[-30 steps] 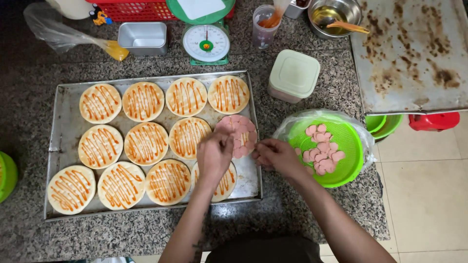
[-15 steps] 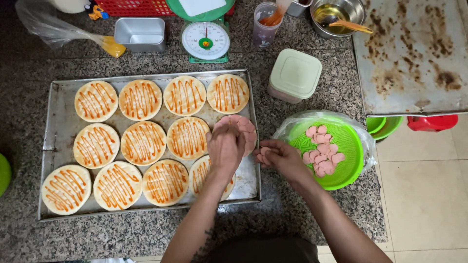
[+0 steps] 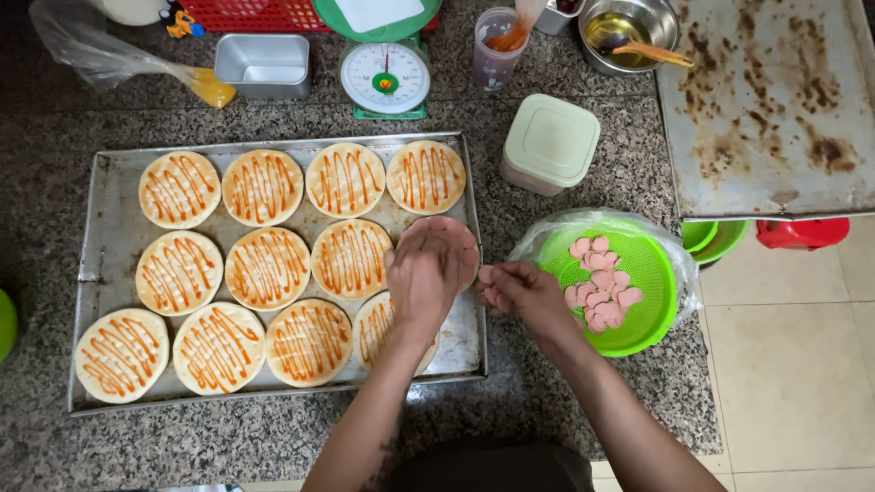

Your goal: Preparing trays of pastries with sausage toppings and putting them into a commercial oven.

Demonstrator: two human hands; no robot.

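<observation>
A metal baking tray (image 3: 109,191) holds several flat dough rounds (image 3: 264,269) striped with orange sauce. One round (image 3: 456,239) at the tray's right side is covered with pink sausage slices. My left hand (image 3: 421,282) lies on that round, fingers pressed onto the slices. My right hand (image 3: 524,293) hovers just right of the tray's edge, its fingers pinched on a few pink sausage slices. Right of that hand, a green colander (image 3: 652,273) lined with clear plastic holds more sausage slices (image 3: 602,282).
The back of the granite counter holds a green kitchen scale (image 3: 385,77), a small metal tin (image 3: 264,64), a piping bag (image 3: 137,68), a sauce cup (image 3: 497,46), a steel bowl (image 3: 629,27) and a pale lidded box (image 3: 550,144). A burnt empty tray (image 3: 766,109) lies at the right.
My left hand has moved up and right from the bottom-row round onto the slice-covered round. My right hand stayed beside the tray edge.
</observation>
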